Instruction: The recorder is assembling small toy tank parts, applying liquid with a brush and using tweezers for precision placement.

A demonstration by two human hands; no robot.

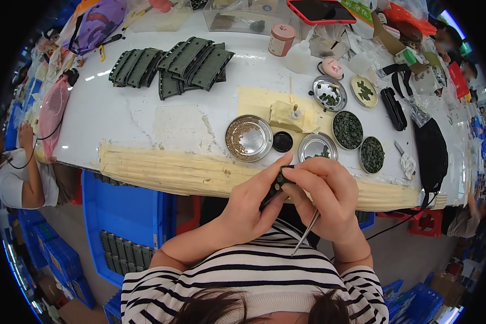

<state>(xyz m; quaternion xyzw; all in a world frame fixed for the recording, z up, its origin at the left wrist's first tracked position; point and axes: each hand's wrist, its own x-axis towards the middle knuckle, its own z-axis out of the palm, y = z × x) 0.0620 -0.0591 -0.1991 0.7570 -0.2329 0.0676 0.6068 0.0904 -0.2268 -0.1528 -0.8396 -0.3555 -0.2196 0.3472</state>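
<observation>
My left hand [252, 197] grips a small dark green strip-shaped part [276, 184] just below the table's taped front edge. My right hand [324, 191] touches the top of that same part with its fingertips and holds metal tweezers [306, 232] that point down toward my striped shirt. Both hands meet in front of two shallow metal dishes, one with brownish bits [248, 137] and one nearly bare [317, 146].
Stacks of dark green strips [173, 66] lie at the back of the white table [124, 113]. Dishes of small dark pieces [347, 129] sit to the right, with a black lid [282, 141], scissors [405, 160] and a black bag [430, 151]. Blue crates [125, 216] stand below left. Another person [21, 178] sits at far left.
</observation>
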